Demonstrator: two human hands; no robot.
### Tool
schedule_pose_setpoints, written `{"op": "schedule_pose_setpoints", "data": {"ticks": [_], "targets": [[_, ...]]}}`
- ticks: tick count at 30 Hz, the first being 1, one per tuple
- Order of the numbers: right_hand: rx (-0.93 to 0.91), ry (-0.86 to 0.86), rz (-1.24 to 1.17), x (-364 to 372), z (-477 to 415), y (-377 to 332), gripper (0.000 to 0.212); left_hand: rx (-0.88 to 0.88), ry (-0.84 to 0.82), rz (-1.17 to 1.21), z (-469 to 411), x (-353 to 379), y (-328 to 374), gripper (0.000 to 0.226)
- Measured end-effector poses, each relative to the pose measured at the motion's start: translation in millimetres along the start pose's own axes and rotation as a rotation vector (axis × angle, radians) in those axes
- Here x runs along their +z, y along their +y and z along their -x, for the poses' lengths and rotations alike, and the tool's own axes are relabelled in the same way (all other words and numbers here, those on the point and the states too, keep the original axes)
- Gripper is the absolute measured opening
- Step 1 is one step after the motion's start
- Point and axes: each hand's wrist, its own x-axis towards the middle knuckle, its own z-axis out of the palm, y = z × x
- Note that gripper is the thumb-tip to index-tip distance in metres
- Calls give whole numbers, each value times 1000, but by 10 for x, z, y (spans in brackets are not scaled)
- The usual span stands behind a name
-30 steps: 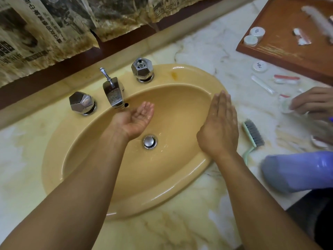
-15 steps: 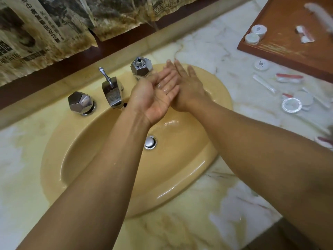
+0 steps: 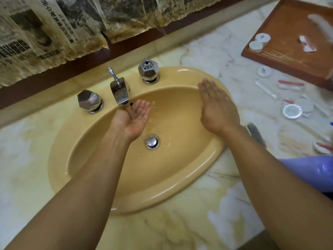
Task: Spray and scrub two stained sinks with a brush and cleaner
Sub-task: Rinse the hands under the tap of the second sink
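Left grip [image 3: 137, 120] cupped, empty under spout [image 3: 120, 94] at frame centre, right grip [image 3: 218, 107] flat and empty over sink [image 3: 59, 139] rim; brush [image 3: 255, 132] lies on bench [image 3: 180, 222] centre right, so wet fingers may let it slip on pickup

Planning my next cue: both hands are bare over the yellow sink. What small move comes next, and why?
Probably reach the right hand to the brush on the counter right of the sink. Neither hand holds a tool; the left hand is cupped under the spout, and the brush lies nearer the right.
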Motion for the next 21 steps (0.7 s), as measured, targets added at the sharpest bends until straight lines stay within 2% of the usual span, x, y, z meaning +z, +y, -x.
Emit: {"op": "schedule_pose_setpoints", "data": {"ticks": [4,9,14,17,21], "targets": [[106,42,24,19,83,-76,80,-46,-37,115,0,76,-23,43],[117,34,95,25,77,-94,80,-91,-113,237,-2,204,-181,46],[126,-20,95,8,-31,-117,80,-87,-295,125,73,758,-231,48],[46,-93,120,-3,-391,-225,80,-32,-288,39,75,944,-187,49],[-202,-177,158,-72,-1007,-536,90,34,-286,19,117,825,-185,48]]}}
